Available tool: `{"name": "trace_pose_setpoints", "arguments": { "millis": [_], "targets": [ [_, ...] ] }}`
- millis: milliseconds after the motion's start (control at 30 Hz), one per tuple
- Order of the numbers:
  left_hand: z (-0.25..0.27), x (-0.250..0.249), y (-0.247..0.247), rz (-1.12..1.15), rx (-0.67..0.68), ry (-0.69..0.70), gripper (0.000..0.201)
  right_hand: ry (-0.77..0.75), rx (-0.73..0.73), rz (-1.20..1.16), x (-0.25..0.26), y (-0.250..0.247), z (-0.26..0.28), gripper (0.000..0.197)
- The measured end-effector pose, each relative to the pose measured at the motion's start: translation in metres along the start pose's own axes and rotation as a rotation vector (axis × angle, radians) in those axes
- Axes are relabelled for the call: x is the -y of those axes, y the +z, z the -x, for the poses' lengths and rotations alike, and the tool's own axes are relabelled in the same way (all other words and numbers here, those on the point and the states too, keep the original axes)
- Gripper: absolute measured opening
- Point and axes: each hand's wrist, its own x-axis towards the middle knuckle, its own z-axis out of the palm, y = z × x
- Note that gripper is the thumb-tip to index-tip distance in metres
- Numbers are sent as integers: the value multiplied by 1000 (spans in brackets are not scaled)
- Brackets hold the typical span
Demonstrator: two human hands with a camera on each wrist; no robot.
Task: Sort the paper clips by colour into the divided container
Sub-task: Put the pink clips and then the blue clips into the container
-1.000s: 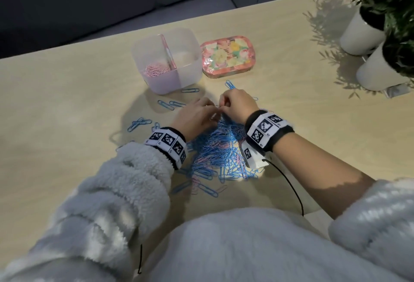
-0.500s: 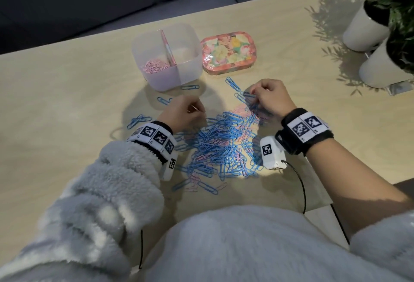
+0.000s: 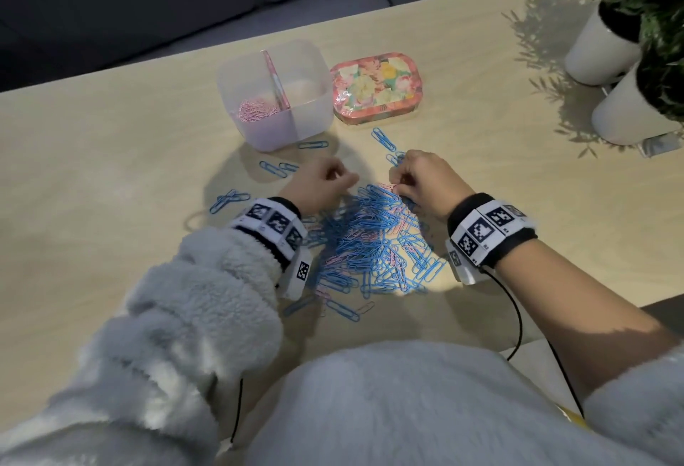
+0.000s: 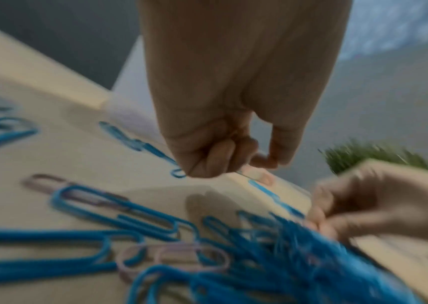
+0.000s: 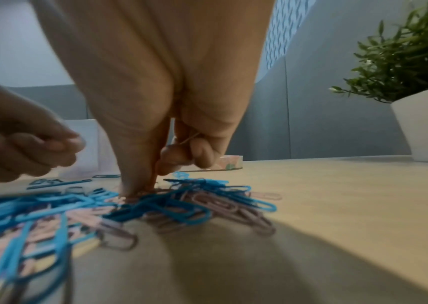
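Both my hands at the far edge of the clip pile, container beyond them.

Nearest me the pile of blue and pink paper clips (image 3: 374,243) spreads between my wrists. My right hand (image 3: 425,184) has thumb and forefinger pressed down into the pile's far edge, other fingers curled; whether a clip is pinched I cannot tell. My left hand (image 3: 325,184) hovers just beside it, fingers curled with thumb against them; I cannot tell if it holds anything. Past my left hand stands the divided container (image 3: 275,95), pink clips (image 3: 255,110) in its left compartment. Beyond my right hand lies the floral tin (image 3: 375,86).
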Motion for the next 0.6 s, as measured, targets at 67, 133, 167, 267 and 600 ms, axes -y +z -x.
{"name": "trace_pose_setpoints", "arguments": {
  "millis": [67, 133, 167, 267, 600],
  "targets": [
    [-2, -9, 15, -265, 5, 91, 14, 5, 10, 17, 2, 2, 1, 3],
    [-4, -14, 28, -410, 2, 134, 16, 15, 27, 8, 0, 2, 1, 4],
    [-5, -16, 32, -438, -2, 145, 15, 17, 30, -3, 0, 2, 2, 8],
    [-3, -14, 34, -480, 23, 162, 10, 39, -44, -162, -9, 0, 4, 10],
    [2, -14, 19, -469, 37, 179, 12, 450, -290, -1416, -47, -34, 36, 24]
  ]
}}
